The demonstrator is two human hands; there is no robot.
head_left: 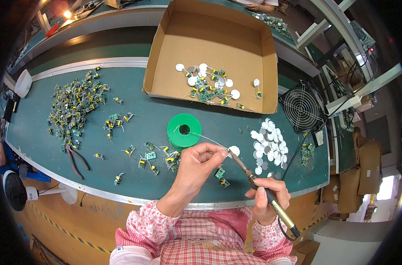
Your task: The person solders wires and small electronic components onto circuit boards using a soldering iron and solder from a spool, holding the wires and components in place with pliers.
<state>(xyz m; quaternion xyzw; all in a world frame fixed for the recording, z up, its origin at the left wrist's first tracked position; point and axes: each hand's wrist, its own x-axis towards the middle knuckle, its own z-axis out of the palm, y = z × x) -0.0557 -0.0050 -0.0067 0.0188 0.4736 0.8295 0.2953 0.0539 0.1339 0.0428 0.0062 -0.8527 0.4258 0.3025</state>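
Note:
My left hand (pixel 193 170) is closed in a pinch on thin solder wire (pixel 208 139), which runs back to a green spool (pixel 193 125) lying on the bench. My right hand (pixel 270 194) grips a soldering iron (pixel 278 211), its tip pointing up and left to a small white round disc (pixel 234 151). Wire end, iron tip and disc meet just past my left fingertips; whether they touch is too small to tell. Small green circuit boards (pixel 219 173) with yellow parts lie beneath and beside my left hand.
An open cardboard box (pixel 209 37) holds several boards joined to white discs. Loose discs (pixel 271 145) are heaped at right, near a fan with a wire guard (pixel 301 106). At left lie a large pile of boards (pixel 77 104) and pliers (pixel 78 162). A cable crosses the bench at right.

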